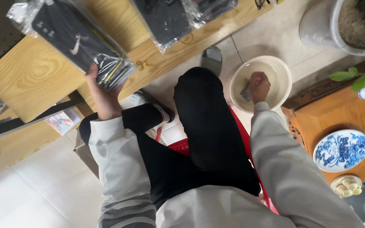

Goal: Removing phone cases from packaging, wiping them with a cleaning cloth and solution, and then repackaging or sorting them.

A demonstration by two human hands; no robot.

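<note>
My left hand (pixel 102 95) reaches up to a wooden shelf (pixel 30 76) and grips the lower edge of a black item wrapped in clear plastic (pixel 79 40). Down on the floor sits a white basin (pixel 281 74) with water in it. My right hand (pixel 259 86) is inside the basin, closed on a grey cloth (pixel 246 90). I sit on a red plastic stool (pixel 182 145), knees bent, in black trousers and a grey striped top.
More plastic-wrapped black items (pixel 165 19) lie further along the shelf. A carved wooden table (pixel 317 114) at the right carries a blue-and-white plate (pixel 341 150) and a small dish of cups (pixel 346 185). A big white plant pot (pixel 351 25) stands at the top right. The floor is pale tile.
</note>
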